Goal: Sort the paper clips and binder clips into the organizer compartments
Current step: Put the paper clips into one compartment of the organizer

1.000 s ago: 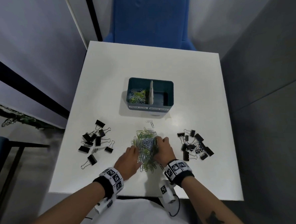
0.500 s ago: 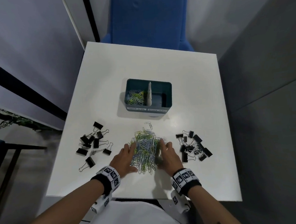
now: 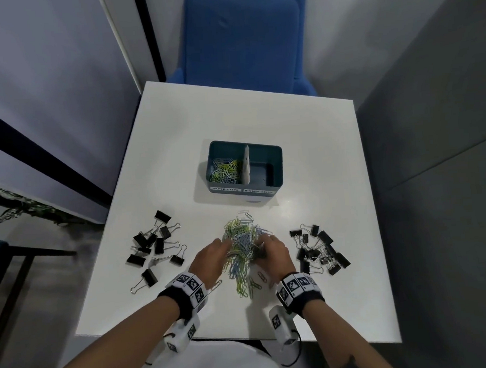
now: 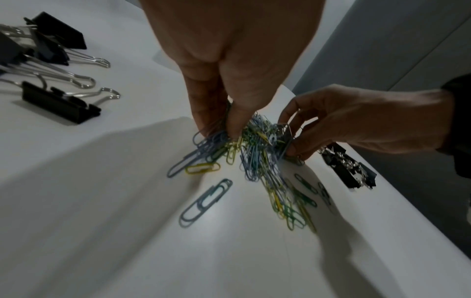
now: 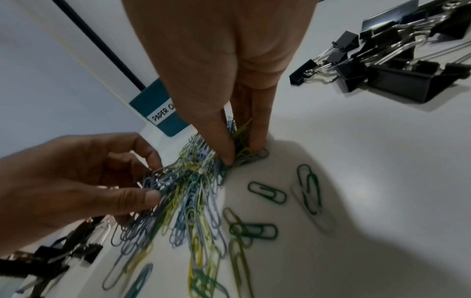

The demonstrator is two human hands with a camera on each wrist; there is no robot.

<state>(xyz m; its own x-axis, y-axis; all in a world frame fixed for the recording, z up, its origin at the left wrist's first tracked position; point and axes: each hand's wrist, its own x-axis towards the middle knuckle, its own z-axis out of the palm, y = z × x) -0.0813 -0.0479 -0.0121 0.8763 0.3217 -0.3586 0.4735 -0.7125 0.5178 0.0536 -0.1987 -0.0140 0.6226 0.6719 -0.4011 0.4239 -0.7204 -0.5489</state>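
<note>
A pile of blue, green and yellow paper clips (image 3: 241, 243) lies on the white table in front of the teal organizer (image 3: 274, 153). My left hand (image 3: 221, 246) pinches a bunch of paper clips (image 4: 216, 139) at the pile's left side. At the right side my right hand (image 3: 264, 246) pinches another bunch (image 5: 241, 155). The organizer's left compartment, labelled for paper clips, holds several paper clips (image 3: 225, 170). Its right compartment (image 3: 265, 171) shows only a bare floor. Black binder clips lie in a left group (image 3: 154, 243) and a right group (image 3: 320, 250).
A few loose paper clips (image 5: 267, 194) lie near the table's front edge (image 3: 217, 339). A blue chair (image 3: 244, 41) stands behind the table. Grey walls close in on both sides.
Half a second ago both hands lay with straight fingers along the pile's sides. Now their fingers curl into the pile and pinch bunches of clips.
</note>
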